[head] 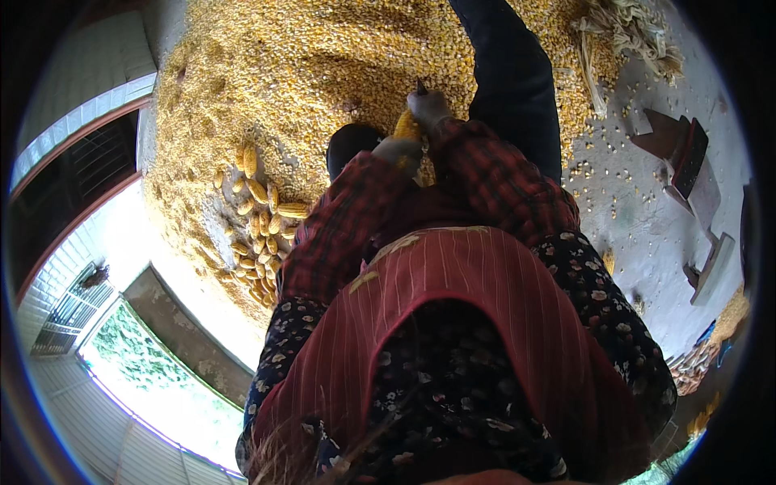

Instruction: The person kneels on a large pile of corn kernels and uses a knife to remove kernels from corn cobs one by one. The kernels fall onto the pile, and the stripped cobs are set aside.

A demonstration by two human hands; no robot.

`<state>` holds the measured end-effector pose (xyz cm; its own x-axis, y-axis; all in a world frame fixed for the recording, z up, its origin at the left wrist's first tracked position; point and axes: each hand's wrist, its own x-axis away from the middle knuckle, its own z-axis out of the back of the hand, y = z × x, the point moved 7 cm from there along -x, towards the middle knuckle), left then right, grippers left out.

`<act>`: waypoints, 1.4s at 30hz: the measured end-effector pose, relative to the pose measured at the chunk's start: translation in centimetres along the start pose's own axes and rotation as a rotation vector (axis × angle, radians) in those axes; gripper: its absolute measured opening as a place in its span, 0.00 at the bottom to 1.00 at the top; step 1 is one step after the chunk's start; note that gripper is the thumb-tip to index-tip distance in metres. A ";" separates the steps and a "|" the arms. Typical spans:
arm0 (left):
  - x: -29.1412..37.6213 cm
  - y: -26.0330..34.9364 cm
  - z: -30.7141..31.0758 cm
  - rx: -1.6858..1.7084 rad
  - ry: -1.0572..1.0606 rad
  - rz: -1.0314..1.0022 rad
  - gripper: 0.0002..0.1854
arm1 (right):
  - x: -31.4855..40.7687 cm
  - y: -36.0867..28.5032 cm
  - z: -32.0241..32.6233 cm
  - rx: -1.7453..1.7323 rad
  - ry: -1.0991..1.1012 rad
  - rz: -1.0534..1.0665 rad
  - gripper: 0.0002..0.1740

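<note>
My left hand (398, 151), in a pale glove, is closed around the lower part of a yellow corn cob (407, 126) in front of my lap. At the cob's upper end, my right hand (429, 108), also in a pale glove, grips a small dark pointed tool (421, 86) whose tip sticks up past the fingers; its exact kind cannot be told. Loose corn kernels (291, 79) lie in a wide, thick layer beyond and around both hands. Left of my left sleeve is a heap of corn cobs (264, 224).
Dried corn husks (642, 39) lie at the upper right. Dark wooden pieces (691, 163), perhaps a low stool, stand on the grey floor (630, 224) at right, among scattered kernels. A dark-trousered leg (515, 91) stretches over the kernels. A low wall (182, 327) is at lower left.
</note>
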<state>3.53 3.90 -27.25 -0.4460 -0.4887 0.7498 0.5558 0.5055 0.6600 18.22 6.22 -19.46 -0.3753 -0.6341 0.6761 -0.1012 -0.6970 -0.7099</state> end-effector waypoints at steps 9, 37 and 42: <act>7.1 10.2 -1.0 -0.313 0.251 0.176 0.18 | -2.7 3.7 -2.6 -0.470 -0.236 -0.099 0.13; 1.5 4.7 2.0 -0.846 0.287 0.193 0.33 | -1.2 0.9 -1.9 -0.176 -0.168 0.007 0.25; 6.1 11.7 -1.9 -0.813 0.109 0.292 0.23 | -4.4 4.7 -2.4 -0.074 -0.095 -0.066 0.23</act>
<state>8.64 5.53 -15.06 -0.1608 -0.5055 0.8477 0.9847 -0.0232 0.1729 17.16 6.59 -26.27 -0.2773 -0.6188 0.7349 -0.1915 -0.7140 -0.6735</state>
